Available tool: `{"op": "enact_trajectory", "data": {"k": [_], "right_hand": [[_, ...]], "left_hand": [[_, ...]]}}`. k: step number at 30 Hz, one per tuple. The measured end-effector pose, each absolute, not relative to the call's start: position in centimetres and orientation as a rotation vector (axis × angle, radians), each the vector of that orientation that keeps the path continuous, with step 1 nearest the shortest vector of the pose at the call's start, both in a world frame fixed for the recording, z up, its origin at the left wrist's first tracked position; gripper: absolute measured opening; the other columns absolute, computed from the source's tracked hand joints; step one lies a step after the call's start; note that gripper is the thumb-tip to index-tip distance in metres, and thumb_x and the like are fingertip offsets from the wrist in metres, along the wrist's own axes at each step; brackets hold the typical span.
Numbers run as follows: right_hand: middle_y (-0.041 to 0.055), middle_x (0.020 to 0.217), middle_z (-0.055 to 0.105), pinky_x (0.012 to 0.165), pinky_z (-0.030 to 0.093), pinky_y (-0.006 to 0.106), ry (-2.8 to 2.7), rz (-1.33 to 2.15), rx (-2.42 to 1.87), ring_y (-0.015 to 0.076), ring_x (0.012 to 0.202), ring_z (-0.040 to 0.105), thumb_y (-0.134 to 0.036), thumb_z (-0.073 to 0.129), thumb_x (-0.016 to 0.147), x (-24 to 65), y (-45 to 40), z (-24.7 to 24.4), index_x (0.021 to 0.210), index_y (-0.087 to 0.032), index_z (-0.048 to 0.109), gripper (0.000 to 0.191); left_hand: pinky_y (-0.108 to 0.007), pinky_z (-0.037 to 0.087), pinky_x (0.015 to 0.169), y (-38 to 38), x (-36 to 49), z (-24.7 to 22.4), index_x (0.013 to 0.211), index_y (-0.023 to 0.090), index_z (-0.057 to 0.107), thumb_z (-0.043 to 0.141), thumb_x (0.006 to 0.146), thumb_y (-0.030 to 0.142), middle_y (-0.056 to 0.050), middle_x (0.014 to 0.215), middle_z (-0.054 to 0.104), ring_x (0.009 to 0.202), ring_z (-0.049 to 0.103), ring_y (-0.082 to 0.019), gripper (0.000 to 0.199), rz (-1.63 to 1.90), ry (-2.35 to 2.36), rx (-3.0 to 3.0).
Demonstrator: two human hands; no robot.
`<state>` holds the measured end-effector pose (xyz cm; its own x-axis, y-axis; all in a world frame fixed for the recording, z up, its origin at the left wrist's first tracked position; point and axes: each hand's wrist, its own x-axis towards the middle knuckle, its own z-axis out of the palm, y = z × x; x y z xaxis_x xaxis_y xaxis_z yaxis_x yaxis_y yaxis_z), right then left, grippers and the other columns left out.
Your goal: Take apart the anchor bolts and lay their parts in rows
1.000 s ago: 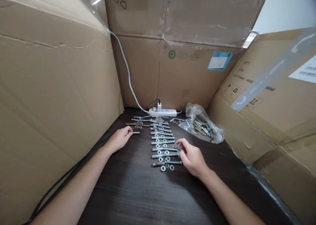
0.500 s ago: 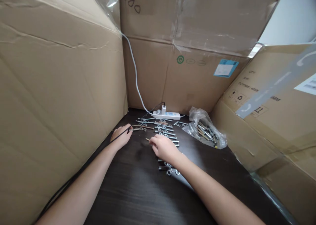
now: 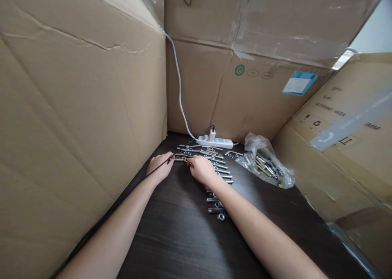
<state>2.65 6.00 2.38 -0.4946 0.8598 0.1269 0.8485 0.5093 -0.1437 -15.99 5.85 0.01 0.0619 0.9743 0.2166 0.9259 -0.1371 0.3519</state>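
Observation:
My left hand [image 3: 161,167] rests at the left end of the hardware, its fingers bent at the end of a brass-coloured bolt [image 3: 179,160]; what its fingertips hold, if anything, is too small to tell. Close by on the right, my right hand [image 3: 202,169] has its thumb and fingers pinched together near the other end of that bolt, and their contents are hidden. Silver bolts [image 3: 223,172] lie in a column beside and beyond my right hand, with nuts and washers among them. A nut [image 3: 221,217] sits at the near end of the column.
A white power strip [image 3: 225,142] with a plug lies behind the bolts. To the right is a clear plastic bag [image 3: 266,162] of bolts. Cardboard boxes [image 3: 199,87] wall in the dark table [image 3: 171,238]. A black cable [image 3: 157,167] crosses over my left hand.
My right hand has moved away from me, toward the brass-coloured bolt, and the brass-coloured piece it held is now hidden. The view has shifted, so the scene sits further right.

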Motion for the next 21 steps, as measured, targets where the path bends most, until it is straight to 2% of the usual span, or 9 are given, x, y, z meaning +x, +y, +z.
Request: {"op": "enact_trajectory", "data": {"k": [4,8,10,15,18,21], "right_hand": [[0.0043,0.1,0.064,0.078,0.041,0.028,-2.548,0.074,-1.439,0.0202,0.099,0.052,-0.017,0.045,0.086,2.6,6.1,2.7,0.095,-0.022,0.065,0.023],[0.0047,0.104,0.062,0.087,0.039,0.028,-2.45,0.054,-1.361,0.0186,0.102,0.05,-0.018,0.044,0.088,4.2,4.9,3.6,0.097,-0.021,0.063,0.022],[0.0048,0.1,0.062,0.088,0.04,0.029,-2.354,0.062,-1.301,0.0181,0.099,0.051,-0.018,0.045,0.087,6.3,3.6,4.0,0.095,-0.021,0.063,0.019],[0.0041,0.091,0.062,0.08,0.043,0.03,-2.26,0.101,-1.328,0.0182,0.089,0.054,-0.02,0.046,0.086,14.4,-0.5,3.5,0.088,-0.021,0.062,0.016],[0.0048,0.086,0.062,0.076,0.045,0.03,-2.172,0.133,-1.392,0.0184,0.085,0.056,-0.023,0.045,0.087,18.9,-1.7,2.4,0.088,-0.021,0.062,0.018],[0.0054,0.088,0.063,0.07,0.046,0.03,-2.06,0.143,-1.456,0.0189,0.084,0.057,-0.026,0.045,0.086,21.6,-1.5,1.5,0.089,-0.02,0.063,0.019]], "left_hand": [[-0.029,0.038,0.073,5.8,-15.8,0.1,0.098,0.026,0.057,0.046,0.086,0.029,-0.002,0.094,0.066,0.087,0.058,-0.021,0.015,0.625,1.981,2.189],[-0.028,0.037,0.067,5.5,-15.1,0.3,0.102,0.024,0.05,0.044,0.086,0.028,-0.003,0.083,0.062,0.077,0.058,-0.019,0.017,0.647,2.04,2.119],[-0.028,0.036,0.064,5.2,-14.5,0.4,0.095,0.023,0.049,0.042,0.084,0.022,-0.002,0.079,0.059,0.073,0.056,-0.018,0.013,0.644,1.978,2.164],[-0.03,0.037,0.071,4.2,-12.8,0.2,0.074,0.02,0.045,0.04,0.075,0.011,-0.002,0.08,0.055,0.079,0.052,-0.019,0.01,0.534,1.579,2.436],[-0.031,0.038,0.076,4.2,-12.5,0.1,0.076,0.02,0.048,0.04,0.073,0.009,-0.004,0.085,0.053,0.085,0.051,-0.02,0.013,0.535,1.467,2.487],[-0.032,0.04,0.08,4.5,-12.7,-0.1,0.088,0.02,0.053,0.04,0.075,0.01,-0.004,0.094,0.053,0.088,0.053,-0.02,0.022,0.584,1.438,2.448]]}}
